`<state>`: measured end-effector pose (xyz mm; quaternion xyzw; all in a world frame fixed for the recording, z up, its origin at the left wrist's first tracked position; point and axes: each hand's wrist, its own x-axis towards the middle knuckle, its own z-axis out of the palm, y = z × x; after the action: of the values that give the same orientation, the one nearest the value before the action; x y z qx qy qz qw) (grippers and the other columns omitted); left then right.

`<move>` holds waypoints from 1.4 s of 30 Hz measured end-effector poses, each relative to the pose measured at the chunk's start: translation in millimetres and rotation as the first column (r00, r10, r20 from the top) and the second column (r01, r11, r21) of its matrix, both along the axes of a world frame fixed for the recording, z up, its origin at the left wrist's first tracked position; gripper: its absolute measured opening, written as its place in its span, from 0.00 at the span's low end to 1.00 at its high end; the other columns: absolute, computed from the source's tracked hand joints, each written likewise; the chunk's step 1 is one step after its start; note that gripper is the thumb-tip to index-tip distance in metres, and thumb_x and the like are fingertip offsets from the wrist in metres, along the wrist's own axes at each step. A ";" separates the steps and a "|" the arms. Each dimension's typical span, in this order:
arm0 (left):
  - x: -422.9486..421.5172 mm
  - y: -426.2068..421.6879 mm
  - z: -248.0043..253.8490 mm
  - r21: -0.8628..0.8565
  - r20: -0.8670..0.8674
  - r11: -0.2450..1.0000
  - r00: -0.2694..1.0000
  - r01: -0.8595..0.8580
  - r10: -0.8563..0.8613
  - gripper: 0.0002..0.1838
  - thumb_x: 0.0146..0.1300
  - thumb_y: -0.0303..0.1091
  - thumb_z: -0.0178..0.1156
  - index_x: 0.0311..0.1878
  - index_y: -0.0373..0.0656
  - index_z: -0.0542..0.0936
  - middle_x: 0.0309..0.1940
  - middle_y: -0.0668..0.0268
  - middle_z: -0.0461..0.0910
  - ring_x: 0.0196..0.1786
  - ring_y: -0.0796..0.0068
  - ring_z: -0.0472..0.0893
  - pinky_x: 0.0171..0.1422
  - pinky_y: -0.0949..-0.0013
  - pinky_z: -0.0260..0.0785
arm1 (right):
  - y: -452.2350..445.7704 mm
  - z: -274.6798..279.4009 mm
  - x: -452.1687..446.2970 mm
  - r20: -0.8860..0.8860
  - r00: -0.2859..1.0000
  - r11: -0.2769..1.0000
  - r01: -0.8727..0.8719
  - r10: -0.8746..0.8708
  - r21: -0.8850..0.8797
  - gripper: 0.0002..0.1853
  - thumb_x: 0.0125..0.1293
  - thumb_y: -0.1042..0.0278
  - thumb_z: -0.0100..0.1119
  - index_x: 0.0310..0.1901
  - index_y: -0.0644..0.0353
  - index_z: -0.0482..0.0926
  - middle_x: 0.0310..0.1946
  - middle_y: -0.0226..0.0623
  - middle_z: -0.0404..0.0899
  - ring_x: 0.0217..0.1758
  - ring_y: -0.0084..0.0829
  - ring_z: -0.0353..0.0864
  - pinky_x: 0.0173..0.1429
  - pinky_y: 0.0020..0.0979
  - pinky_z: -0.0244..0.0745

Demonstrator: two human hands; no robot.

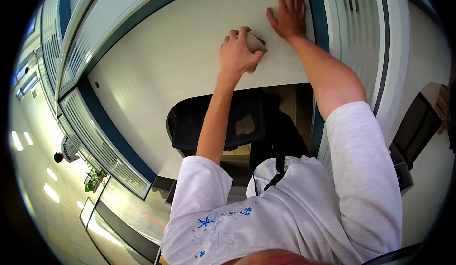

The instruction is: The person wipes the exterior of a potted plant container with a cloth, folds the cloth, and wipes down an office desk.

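Observation:
My left hand [237, 53] is on the white desk top [180, 51], with its fingers bent over a pale beige, folded cloth-like piece [255, 44]. The piece pokes out on the thumb side and has a dark edge at its upper right. My palm and fingers hide the rest of it. To the right, my right hand [289, 18] lies flat on the desk near the blue edge strip, fingers stretched apart, holding nothing.
A black office chair [218, 120] stands at the desk's near edge, with a dark bag or cloth [285, 134] beside it. Blue-edged glass partitions [104, 141] border the desk. Another person [69, 150] and a plant [94, 179] are beyond them at left. A second chair [418, 127] is at right.

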<state>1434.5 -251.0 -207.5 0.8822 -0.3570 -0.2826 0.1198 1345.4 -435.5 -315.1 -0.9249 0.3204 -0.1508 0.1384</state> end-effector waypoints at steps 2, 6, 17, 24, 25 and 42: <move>-10.6 0.6 0.8 -0.014 0.056 1.000 0.998 0.018 -0.017 0.40 0.46 0.48 0.75 0.65 0.49 0.76 0.58 0.51 0.79 0.55 0.44 0.83 0.58 0.49 0.79 | -2.5 -0.2 0.3 -0.017 1.000 1.000 0.006 -0.006 -0.015 0.41 0.73 0.44 0.58 0.82 0.54 0.60 0.84 0.37 0.56 0.88 0.41 0.52 0.89 0.56 0.43; -29.5 10.8 -4.2 -0.112 0.155 0.993 0.988 0.022 -0.005 0.39 0.46 0.43 0.80 0.64 0.50 0.77 0.58 0.52 0.79 0.56 0.46 0.83 0.58 0.49 0.79 | -3.3 2.5 2.0 -0.040 0.999 1.000 0.002 -0.002 -0.007 0.41 0.74 0.44 0.56 0.82 0.54 0.59 0.84 0.37 0.56 0.88 0.41 0.51 0.89 0.56 0.43; 170.1 122.0 7.0 -0.141 0.658 0.988 0.741 -0.054 0.135 0.27 0.55 0.40 0.79 0.57 0.52 0.79 0.51 0.60 0.83 0.50 0.50 0.85 0.50 0.48 0.80 | 0.3 10.7 0.9 -0.133 0.991 1.000 -0.005 0.004 -0.009 0.42 0.76 0.44 0.55 0.83 0.54 0.56 0.85 0.39 0.53 0.89 0.42 0.48 0.89 0.58 0.43; 221.5 152.2 -46.8 -0.137 0.724 0.943 0.619 -0.304 0.305 0.29 0.54 0.52 0.75 0.58 0.52 0.81 0.52 0.54 0.84 0.54 0.48 0.85 0.55 0.48 0.80 | 2.0 8.6 2.3 -0.131 0.990 0.995 -0.064 0.053 -0.079 0.40 0.74 0.45 0.55 0.82 0.55 0.59 0.84 0.43 0.55 0.89 0.46 0.50 0.86 0.61 0.47; 220.8 151.4 -48.6 -0.174 0.741 0.945 0.595 -0.278 0.311 0.28 0.53 0.52 0.75 0.55 0.51 0.82 0.49 0.56 0.85 0.51 0.49 0.86 0.52 0.48 0.80 | 4.0 8.7 3.0 -0.168 0.985 0.994 -0.056 0.039 -0.097 0.40 0.75 0.45 0.55 0.82 0.57 0.59 0.84 0.44 0.55 0.89 0.48 0.50 0.86 0.61 0.47; 57.4 120.1 -55.8 -0.465 0.618 0.884 0.700 -0.042 0.358 0.23 0.42 0.40 0.81 0.42 0.50 0.82 0.43 0.66 0.85 0.43 0.61 0.83 0.46 0.58 0.72 | -1.1 9.4 6.3 -0.120 0.988 0.987 -0.109 0.095 -0.119 0.40 0.76 0.47 0.55 0.82 0.58 0.58 0.84 0.45 0.56 0.88 0.49 0.52 0.85 0.58 0.49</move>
<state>1491.9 -130.9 -263.3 0.9104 -0.3266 0.1635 0.1945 1351.6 -436.6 -305.7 -0.9541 0.2697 -0.1101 0.0692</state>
